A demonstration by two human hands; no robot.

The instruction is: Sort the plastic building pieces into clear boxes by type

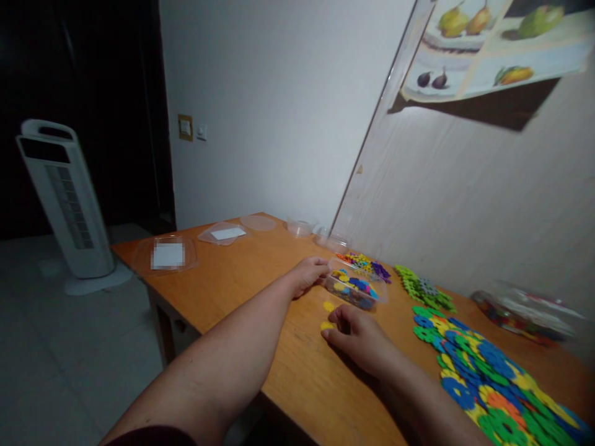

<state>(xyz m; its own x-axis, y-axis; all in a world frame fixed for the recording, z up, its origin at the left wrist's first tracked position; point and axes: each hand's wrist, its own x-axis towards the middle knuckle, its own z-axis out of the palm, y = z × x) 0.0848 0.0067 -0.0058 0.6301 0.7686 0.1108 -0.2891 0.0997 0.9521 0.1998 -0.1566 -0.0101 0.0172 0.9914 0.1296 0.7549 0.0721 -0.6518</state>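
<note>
Right fingers (343, 313), part-open at a flat yellow plastic disc (326, 325) — hold unclear — seem mid-pickup, next needing a pinch; left fingers (320, 271) grip the clear plastic box (379, 290).

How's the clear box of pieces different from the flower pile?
The clear box keeps its pieces inside; the flower pile lies loose on the table. The flower pile spreads wider than the clear box. The left hand touches the clear box; neither hand touches the flower pile. Both have blue and yellow pieces.
</note>
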